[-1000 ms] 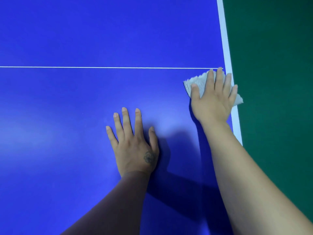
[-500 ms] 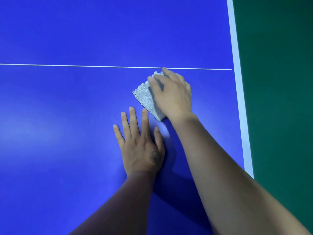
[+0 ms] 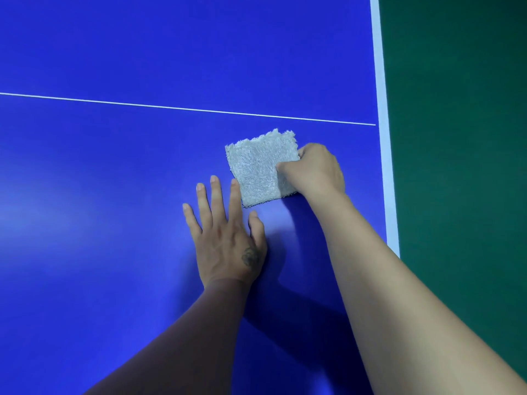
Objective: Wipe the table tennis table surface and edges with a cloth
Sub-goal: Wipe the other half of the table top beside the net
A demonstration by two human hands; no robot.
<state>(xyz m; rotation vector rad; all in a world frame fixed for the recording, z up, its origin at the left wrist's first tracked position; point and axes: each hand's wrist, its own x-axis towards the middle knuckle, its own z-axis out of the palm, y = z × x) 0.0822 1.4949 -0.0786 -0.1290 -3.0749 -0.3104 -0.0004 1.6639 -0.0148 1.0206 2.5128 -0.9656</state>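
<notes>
A blue table tennis table [image 3: 114, 195] fills the view, with a thin white centre line [image 3: 171, 107] across it and a white edge stripe [image 3: 385, 138] on the right. A folded grey-white terry cloth [image 3: 258, 166] lies flat on the blue surface just below the centre line. My right hand [image 3: 316, 169] grips the cloth's right edge with curled fingers and thumb. My left hand [image 3: 228, 238] rests flat on the table, fingers spread, with its index fingertip touching the cloth's lower left side.
A green floor [image 3: 462, 138] lies beyond the table's right edge. My two bare forearms reach in from the bottom of the view and cast a dark shadow on the blue surface between them.
The right hand slid the cloth from the right edge leftward, then went from pressing flat on top to gripping its right side. The left hand stayed planted.
</notes>
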